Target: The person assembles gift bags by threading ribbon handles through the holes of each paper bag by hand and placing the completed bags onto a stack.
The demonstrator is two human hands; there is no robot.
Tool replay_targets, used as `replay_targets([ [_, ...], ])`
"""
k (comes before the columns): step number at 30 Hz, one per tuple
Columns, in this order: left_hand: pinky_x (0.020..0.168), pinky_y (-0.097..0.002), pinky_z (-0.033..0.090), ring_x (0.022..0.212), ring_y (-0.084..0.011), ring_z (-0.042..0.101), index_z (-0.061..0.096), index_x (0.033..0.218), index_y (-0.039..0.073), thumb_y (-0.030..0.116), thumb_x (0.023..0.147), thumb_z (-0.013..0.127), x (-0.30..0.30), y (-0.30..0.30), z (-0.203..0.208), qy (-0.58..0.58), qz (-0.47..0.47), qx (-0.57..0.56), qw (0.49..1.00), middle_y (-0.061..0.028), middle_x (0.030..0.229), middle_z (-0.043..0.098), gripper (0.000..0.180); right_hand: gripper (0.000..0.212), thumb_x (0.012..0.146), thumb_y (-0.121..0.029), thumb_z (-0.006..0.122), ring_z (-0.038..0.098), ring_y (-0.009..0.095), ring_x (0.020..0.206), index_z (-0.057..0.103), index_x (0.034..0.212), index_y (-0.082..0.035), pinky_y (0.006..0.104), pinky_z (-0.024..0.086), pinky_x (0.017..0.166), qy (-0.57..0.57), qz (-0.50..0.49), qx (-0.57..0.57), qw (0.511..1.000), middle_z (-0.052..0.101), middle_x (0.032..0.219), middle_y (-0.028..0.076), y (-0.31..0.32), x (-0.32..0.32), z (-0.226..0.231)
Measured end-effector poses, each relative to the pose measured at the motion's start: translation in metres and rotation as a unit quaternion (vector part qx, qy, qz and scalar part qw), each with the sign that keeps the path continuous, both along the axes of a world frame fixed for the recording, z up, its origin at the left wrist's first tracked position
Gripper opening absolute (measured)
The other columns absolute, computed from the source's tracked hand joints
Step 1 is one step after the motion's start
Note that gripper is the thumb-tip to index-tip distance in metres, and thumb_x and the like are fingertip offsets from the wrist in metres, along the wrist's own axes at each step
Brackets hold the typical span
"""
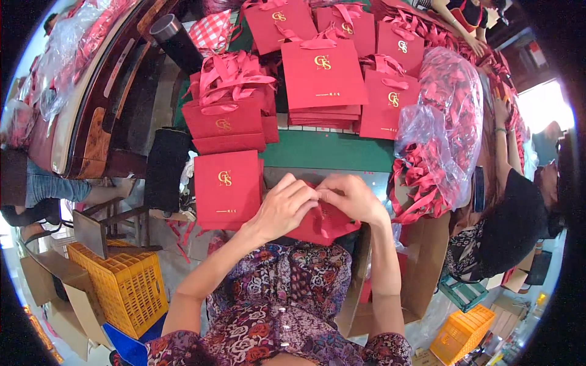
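A red paper bag (310, 232) lies at the table's near edge, just above my lap, partly covered by my hands. Its red ribbon (323, 223) hangs down from where my fingertips meet. My left hand (285, 206) is closed in a pinch at the ribbon's upper end. From the other side, my right hand (353, 196) pinches at the same spot, thumb against fingers. The exact grip is hidden between the fingertips. Close by on the left stands another red bag (227, 190) with a gold emblem, its front facing me.
Stacked red bags (323, 76) with ribbon handles fill the table's far side. A clear plastic sack (448, 122) of red ribbons lies at right, above an open cardboard box (421, 268). Yellow crates (125, 283) stand on the floor. Another person's arm (505, 146) reaches in at right.
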State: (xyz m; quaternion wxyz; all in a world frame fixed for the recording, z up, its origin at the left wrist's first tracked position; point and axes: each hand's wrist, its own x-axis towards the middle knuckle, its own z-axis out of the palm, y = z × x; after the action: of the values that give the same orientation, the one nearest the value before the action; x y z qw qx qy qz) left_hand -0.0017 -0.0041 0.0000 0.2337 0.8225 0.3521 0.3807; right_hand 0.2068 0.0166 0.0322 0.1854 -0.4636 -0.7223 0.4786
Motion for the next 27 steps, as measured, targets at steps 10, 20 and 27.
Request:
replay_targets([
  [10,0.075,-0.0404,0.046,0.082,-0.0302,0.054,0.058,0.089,0.005,0.006,0.084,0.071,-0.006,0.003,0.008,0.003,0.026,-0.07,0.997,-0.0083,0.084,0.058,0.014,0.014,0.095,-0.011,0.067,0.062,0.007,0.08,0.07,0.091,0.002,0.0247,0.051,0.07,0.177,-0.196,-0.1,0.959,0.07,0.087,0.003,0.01,-0.015,-0.042],
  [20,0.074,-0.0398,0.051,0.083,-0.0298,0.063,0.064,0.094,0.002,0.009,0.086,0.07,-0.005,0.016,0.005,0.021,0.126,-0.289,0.949,-0.0127,0.09,0.062,0.012,0.019,0.09,-0.02,0.07,0.07,0.03,0.076,0.07,0.091,-0.001,0.0398,0.053,0.068,-0.038,-0.312,0.115,0.942,0.07,0.084,0.017,0.004,0.012,-0.034],
  [27,0.078,-0.0421,0.049,0.088,-0.0314,0.06,0.067,0.089,0.005,0.02,0.08,0.078,0.015,0.031,-0.007,0.129,0.131,-0.127,0.975,-0.0104,0.085,0.066,0.02,0.026,0.083,-0.027,0.077,0.069,0.032,0.07,0.066,0.079,-0.004,0.0433,0.053,0.063,-0.136,-0.277,0.133,0.942,0.068,0.076,0.013,-0.009,-0.01,-0.043],
])
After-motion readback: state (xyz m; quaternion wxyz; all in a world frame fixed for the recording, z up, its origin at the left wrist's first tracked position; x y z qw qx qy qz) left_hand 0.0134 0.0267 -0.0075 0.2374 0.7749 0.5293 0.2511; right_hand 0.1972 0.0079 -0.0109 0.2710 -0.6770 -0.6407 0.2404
